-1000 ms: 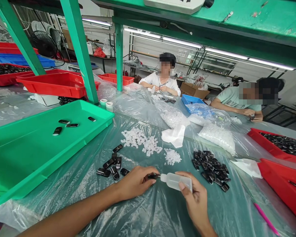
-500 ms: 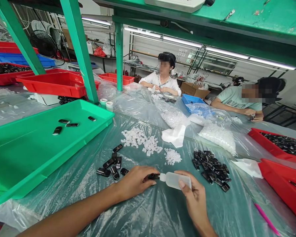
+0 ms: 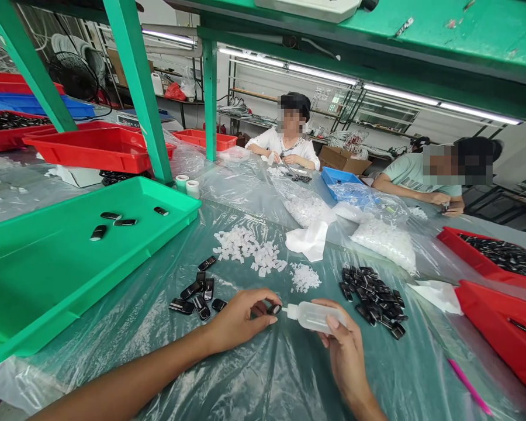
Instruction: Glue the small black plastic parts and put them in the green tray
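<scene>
"Where is the small black piece [image 3: 274, 309]?"

"At the fingertips of the left hand [image 3: 239, 318], above the bench [image 3: 245, 389]. That grip is narrow, pinched on the piece."

"And the right hand [image 3: 347, 348]?"

"Its grip is closed around a translucent bottle [image 3: 318, 317], nozzle pointing at the piece. Whether the tip touches it, one cannot tell."

"What covers the bench?"

"Wrinkled clear plastic over green. Just beyond the left hand lies a loose cluster of black pieces [image 3: 200, 293]; a denser black pile [image 3: 372, 301] sits right of the bottle. Between them, farther back, are white chips [image 3: 267, 257] and a heap of finer white bits [image 3: 304, 277]."

"Any trays?"

"A long green tray [image 3: 61, 263] on the left, holding four black pieces, with two white rolls [image 3: 193, 189] near its far corner. At the right edge is a red tray [image 3: 486, 316], and a pink strip [image 3: 469, 386] lies nearer the wearer."

"And the room?"

"Across the bench sits a person in a white top [image 3: 284, 147]; farther right, a person in a pale green shirt [image 3: 421, 173] leans forward. Behind them are shelves and tube lights [image 3: 324, 75]. A dark fan [image 3: 73, 76] stands at the far left, past green posts [image 3: 135, 82]."
</scene>
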`<action>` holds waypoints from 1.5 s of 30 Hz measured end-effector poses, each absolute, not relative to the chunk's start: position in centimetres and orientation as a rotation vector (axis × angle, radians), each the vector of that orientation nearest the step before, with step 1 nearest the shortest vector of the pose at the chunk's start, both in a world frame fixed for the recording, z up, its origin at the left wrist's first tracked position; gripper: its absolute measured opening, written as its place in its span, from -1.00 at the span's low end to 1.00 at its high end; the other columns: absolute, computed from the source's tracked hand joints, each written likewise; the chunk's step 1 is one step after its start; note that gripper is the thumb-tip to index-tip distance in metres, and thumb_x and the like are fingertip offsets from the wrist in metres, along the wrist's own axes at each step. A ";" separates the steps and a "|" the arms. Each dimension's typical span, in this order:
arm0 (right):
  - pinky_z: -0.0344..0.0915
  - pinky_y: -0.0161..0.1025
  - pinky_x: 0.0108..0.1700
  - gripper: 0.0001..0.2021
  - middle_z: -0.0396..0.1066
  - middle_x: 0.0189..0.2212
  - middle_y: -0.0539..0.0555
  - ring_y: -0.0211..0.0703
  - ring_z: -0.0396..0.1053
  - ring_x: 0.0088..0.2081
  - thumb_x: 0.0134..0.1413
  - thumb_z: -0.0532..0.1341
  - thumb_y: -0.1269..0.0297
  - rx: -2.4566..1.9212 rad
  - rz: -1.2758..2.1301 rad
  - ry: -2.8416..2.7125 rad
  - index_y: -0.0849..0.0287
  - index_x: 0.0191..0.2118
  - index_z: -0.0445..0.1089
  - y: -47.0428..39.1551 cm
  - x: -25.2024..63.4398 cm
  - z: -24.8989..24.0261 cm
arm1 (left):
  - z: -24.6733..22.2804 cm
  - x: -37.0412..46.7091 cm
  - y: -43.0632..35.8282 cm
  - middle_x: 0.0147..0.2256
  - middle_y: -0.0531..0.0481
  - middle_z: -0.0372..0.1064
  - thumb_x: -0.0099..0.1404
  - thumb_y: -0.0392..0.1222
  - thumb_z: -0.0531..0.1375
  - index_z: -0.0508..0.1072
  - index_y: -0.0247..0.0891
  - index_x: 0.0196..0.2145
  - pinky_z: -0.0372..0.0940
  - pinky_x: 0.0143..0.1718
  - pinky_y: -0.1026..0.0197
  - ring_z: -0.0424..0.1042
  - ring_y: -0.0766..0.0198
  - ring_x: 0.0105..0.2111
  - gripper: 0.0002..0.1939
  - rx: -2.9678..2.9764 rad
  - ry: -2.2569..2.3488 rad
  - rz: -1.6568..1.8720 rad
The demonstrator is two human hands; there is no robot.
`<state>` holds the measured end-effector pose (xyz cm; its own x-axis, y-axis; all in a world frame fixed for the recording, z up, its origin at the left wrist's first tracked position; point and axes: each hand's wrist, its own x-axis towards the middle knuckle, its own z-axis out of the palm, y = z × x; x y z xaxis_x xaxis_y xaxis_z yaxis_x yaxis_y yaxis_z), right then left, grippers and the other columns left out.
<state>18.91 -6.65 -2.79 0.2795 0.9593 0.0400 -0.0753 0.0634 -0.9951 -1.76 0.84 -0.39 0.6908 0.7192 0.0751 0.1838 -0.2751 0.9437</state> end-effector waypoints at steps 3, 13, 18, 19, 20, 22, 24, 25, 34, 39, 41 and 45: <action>0.03 -0.39 -0.56 -0.73 0.28 -0.48 -0.02 -0.32 0.05 -0.55 0.04 0.15 0.07 -1.195 1.034 -0.923 0.13 -0.22 0.39 -6.6 18.8 -2.7 | -0.4 -1.8 0.8 -0.17 0.00 0.35 0.25 -0.23 0.13 0.39 -0.16 -0.17 0.29 -0.27 0.29 0.38 0.26 -0.26 -0.82 1.779 0.705 0.622; 0.03 -0.41 -0.57 -0.75 0.30 -0.46 -0.02 -0.33 0.08 -0.54 0.04 0.16 0.08 -1.244 1.004 -0.984 0.10 -0.22 0.39 -6.6 18.8 -2.7 | -0.3 -1.7 0.9 -0.17 0.02 0.36 0.25 -0.25 0.13 0.39 -0.14 -0.15 0.28 -0.29 0.30 0.37 0.27 -0.27 -0.80 1.853 0.696 0.636; 0.17 -0.42 -0.51 -0.76 0.34 -0.43 0.01 -0.27 0.22 -0.48 0.01 0.19 0.08 -1.306 0.916 -1.073 0.09 -0.25 0.40 -6.9 18.4 -2.1 | -0.6 -1.7 1.0 -0.20 0.02 0.36 0.25 -0.23 0.14 0.39 -0.11 -0.13 0.25 -0.34 0.30 0.35 0.28 -0.31 -0.79 1.939 0.720 0.631; 0.20 -0.41 -0.49 -0.76 0.35 -0.43 0.01 -0.25 0.25 -0.46 0.00 0.19 0.08 -1.313 0.899 -1.087 0.09 -0.26 0.41 -6.9 18.3 -2.0 | -0.6 -1.7 1.0 -0.22 0.02 0.36 0.25 -0.24 0.14 0.39 -0.12 -0.13 0.24 -0.35 0.30 0.34 0.28 -0.33 -0.79 1.951 0.723 0.635; 0.23 -0.40 -0.47 -0.76 0.36 -0.43 0.02 -0.23 0.28 -0.45 0.00 0.19 0.08 -1.317 0.882 -1.100 0.09 -0.26 0.41 -6.9 18.2 -1.9 | -0.7 -1.7 1.0 -0.23 0.02 0.36 0.25 -0.24 0.14 0.39 -0.12 -0.13 0.23 -0.36 0.31 0.34 0.29 -0.34 -0.79 1.961 0.725 0.639; 0.26 -0.38 -0.45 -0.76 0.37 -0.43 0.02 -0.20 0.31 -0.44 0.00 0.19 0.08 -1.325 0.850 -1.125 0.10 -0.26 0.41 -7.0 18.2 -1.8 | -0.8 -1.7 1.0 -0.24 0.02 0.35 0.25 -0.24 0.15 0.39 -0.12 -0.13 0.22 -0.38 0.31 0.33 0.29 -0.35 -0.79 1.976 0.725 0.643; 0.27 -0.38 -0.46 -0.77 0.38 -0.42 0.03 -0.20 0.31 -0.45 0.01 0.19 0.09 -1.335 0.811 -1.142 0.11 -0.26 0.41 -7.0 18.2 -1.8 | -0.8 -1.7 1.0 -0.24 0.02 0.35 0.25 -0.24 0.15 0.39 -0.12 -0.13 0.20 -0.40 0.32 0.32 0.30 -0.36 -0.78 1.982 0.726 0.636; 0.27 -0.38 -0.47 -0.77 0.38 -0.42 0.03 -0.21 0.31 -0.46 0.01 0.19 0.09 -1.341 0.790 -1.149 0.11 -0.26 0.41 -7.0 18.2 -1.9 | -0.8 -1.7 1.0 -0.24 0.01 0.35 0.25 -0.24 0.15 0.39 -0.12 -0.12 0.20 -0.41 0.33 0.32 0.30 -0.36 -0.78 1.984 0.727 0.629; 0.28 -0.36 -0.49 -0.78 0.39 -0.38 0.08 -0.16 0.34 -0.42 0.03 0.17 0.12 -1.353 0.703 -1.225 0.13 -0.26 0.41 -7.0 18.3 -2.0 | -0.7 -1.7 1.0 -0.25 0.01 0.35 0.25 -0.26 0.15 0.39 -0.12 -0.12 0.18 -0.42 0.33 0.31 0.30 -0.37 -0.78 2.008 0.719 0.629; 0.23 -0.38 -0.53 -0.79 0.39 -0.38 0.08 -0.18 0.32 -0.45 0.03 0.19 0.18 -1.374 0.608 -1.288 0.14 -0.22 0.39 -7.3 18.4 -2.3 | -0.7 -1.8 1.0 -0.26 0.01 0.34 0.25 -0.25 0.14 0.39 -0.11 -0.11 0.16 -0.46 0.35 0.31 0.30 -0.38 -0.76 2.046 0.739 0.621; 0.21 -0.38 -0.56 -0.79 0.39 -0.38 0.09 -0.18 0.31 -0.46 0.02 0.19 0.20 -1.377 0.587 -1.315 0.15 -0.22 0.39 -7.4 18.4 -2.4 | -0.7 -1.7 1.0 -0.27 0.00 0.34 0.25 -0.24 0.14 0.39 -0.13 -0.12 0.15 -0.48 0.35 0.31 0.30 -0.38 -0.78 2.062 0.750 0.620; 0.21 -0.35 -0.56 -0.79 0.40 -0.38 0.11 -0.15 0.32 -0.45 0.01 0.19 0.20 -1.400 0.565 -1.351 0.17 -0.23 0.38 -7.5 18.4 -2.3 | -0.6 -1.7 0.9 -0.28 -0.02 0.35 0.27 -0.21 0.13 0.41 -0.15 -0.15 0.15 -0.48 0.34 0.31 0.28 -0.39 -0.81 2.088 0.758 0.611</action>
